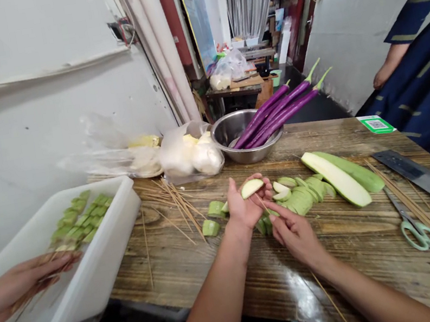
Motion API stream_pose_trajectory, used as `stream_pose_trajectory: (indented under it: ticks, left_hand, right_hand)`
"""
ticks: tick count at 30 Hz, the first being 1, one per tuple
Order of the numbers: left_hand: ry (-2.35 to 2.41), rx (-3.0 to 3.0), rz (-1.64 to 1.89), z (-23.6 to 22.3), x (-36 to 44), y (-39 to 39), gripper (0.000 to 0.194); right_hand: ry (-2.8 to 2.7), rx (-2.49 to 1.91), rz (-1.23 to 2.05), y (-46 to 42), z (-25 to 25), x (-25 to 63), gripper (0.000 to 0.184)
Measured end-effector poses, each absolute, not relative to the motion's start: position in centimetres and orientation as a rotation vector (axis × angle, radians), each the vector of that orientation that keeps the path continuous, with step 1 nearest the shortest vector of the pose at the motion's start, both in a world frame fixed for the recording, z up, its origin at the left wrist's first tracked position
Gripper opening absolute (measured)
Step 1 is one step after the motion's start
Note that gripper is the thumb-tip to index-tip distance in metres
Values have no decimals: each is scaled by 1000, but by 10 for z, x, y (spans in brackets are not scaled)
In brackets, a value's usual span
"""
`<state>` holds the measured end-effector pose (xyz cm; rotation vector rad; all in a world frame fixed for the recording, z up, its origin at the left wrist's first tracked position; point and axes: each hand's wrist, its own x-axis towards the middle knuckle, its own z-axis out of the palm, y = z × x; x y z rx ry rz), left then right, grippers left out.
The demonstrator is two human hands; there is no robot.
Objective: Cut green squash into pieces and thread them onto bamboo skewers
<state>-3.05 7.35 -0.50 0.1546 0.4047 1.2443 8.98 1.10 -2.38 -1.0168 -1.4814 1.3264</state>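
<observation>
Over the wooden table, my left hand (241, 207) is turned palm up, with its fingers curled around a pale green zucchini slice (251, 188). My right hand (295, 230) pinches a thin bamboo skewer (322, 288); its upper end reaches my left palm just below the slice. Whether the point has gone into the slice is hard to tell. Beside both hands lies a heap of cut zucchini slices (301, 198), partly hidden by my fingers. Skewered green pieces (211, 227) rest on the table left of my left wrist.
At left, another person's hand (51, 268) holds skewered zucchini over a white bin (120, 199). Loose skewers (181, 202), bagged vegetables (191, 151) and a steel bowl (234, 152) with purple eggplants (273, 115) lie behind. Halved zucchini (337, 179), scissors (416, 231) and a cleaver (419, 173) are right; a person stands beyond.
</observation>
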Motion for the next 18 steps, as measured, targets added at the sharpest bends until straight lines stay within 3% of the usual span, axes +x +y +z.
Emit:
stream_pose_trajectory:
  ticks: [18]
  left_hand:
    - [442,314,1291,-7,-28,73,63]
  right_hand:
    - [-1478,-1048,1273,11,-23,91,50]
